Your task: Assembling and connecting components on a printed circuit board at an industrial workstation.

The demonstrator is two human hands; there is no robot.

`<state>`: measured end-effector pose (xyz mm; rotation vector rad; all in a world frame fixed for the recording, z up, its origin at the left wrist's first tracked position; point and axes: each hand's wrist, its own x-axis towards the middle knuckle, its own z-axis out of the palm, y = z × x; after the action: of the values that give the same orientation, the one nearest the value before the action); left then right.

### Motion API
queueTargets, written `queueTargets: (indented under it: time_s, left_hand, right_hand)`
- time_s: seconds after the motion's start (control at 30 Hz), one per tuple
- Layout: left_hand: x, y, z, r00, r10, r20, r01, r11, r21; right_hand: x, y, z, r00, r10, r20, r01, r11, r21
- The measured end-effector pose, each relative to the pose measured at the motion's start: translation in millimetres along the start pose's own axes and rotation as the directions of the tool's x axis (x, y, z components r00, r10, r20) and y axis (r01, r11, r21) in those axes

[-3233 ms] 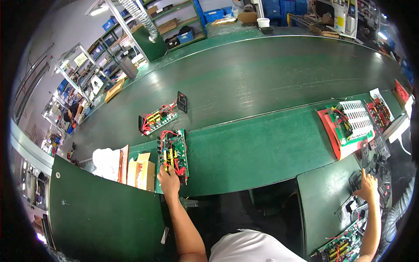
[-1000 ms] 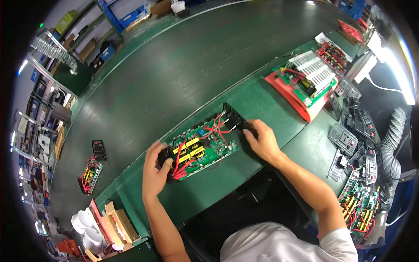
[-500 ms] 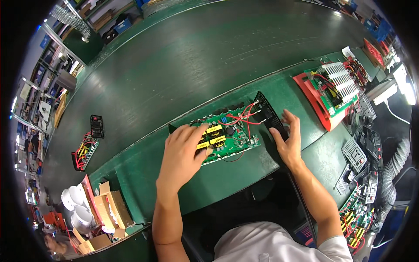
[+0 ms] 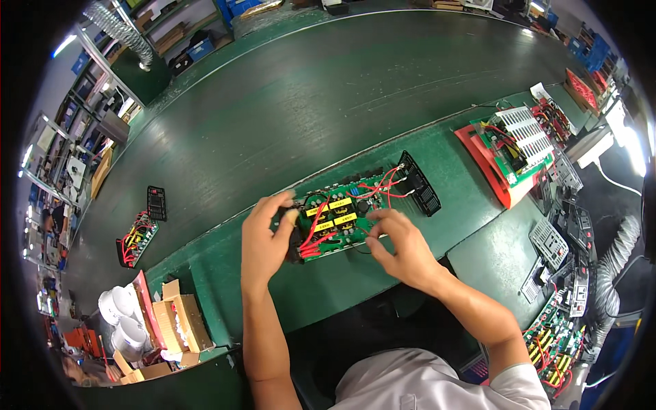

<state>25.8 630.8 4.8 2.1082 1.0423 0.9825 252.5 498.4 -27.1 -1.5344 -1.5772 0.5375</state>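
Observation:
A green circuit board [image 4: 333,240] with yellow-wrapped transformers [image 4: 345,220] lies in front of me on the green bench. Thick red wires [image 4: 313,236] run over its left part. My left hand [image 4: 268,236] is closed round the upper part of a black end panel [image 4: 296,244] at the board's left end. Over the board's near right edge, my right hand [image 4: 404,251] pinches what looks like a thin red wire [image 4: 365,234]; its fingertips partly hide it. Another black slotted end panel [image 4: 420,184] stands at the right end, joined by red wires [image 4: 388,186].
Farther right, a board with a silver finned cover [image 4: 525,133] rests on a red tray [image 4: 482,167]. Several grey and black panels [image 4: 550,242] and boards [image 4: 557,342] crowd the right side. A smaller unit [image 4: 140,236], cardboard boxes [image 4: 181,321] and white tubs [image 4: 128,335] are at left.
My left hand has gone from over the transformers to the left end panel, uncovering the red wires. My right hand has left the right end panel and moved left to the board's near edge.

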Motion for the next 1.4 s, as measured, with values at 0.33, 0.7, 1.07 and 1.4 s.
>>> queueTargets:
  time_s: [0.33, 0.7, 1.07, 1.4]
  left_hand:
    - [7, -1, -13, 0.999, -0.035, 0.04, 0.029, 0.989, 0.145]
    - [51, 23, 49, 0.886, -0.166, 0.432, -0.082, 0.862, 0.5]
    - [63, -33, 13, 0.859, -0.461, 0.223, 0.51, 0.736, -0.445]
    - [47, -41, 39, 0.992, 0.114, -0.048, -0.081, 0.893, 0.443]
  right_hand:
    - [3, 2, -21, 0.904, 0.252, 0.346, -0.388, 0.823, 0.415]
    - [-36, 46, 1, 0.988, -0.074, 0.137, 0.035, 0.964, 0.264]
    - [-40, 47, 0, 0.995, 0.004, 0.095, -0.034, 0.948, 0.316]
    - [-38, 44, -3, 0.972, -0.218, -0.084, 0.215, 0.976, -0.039]
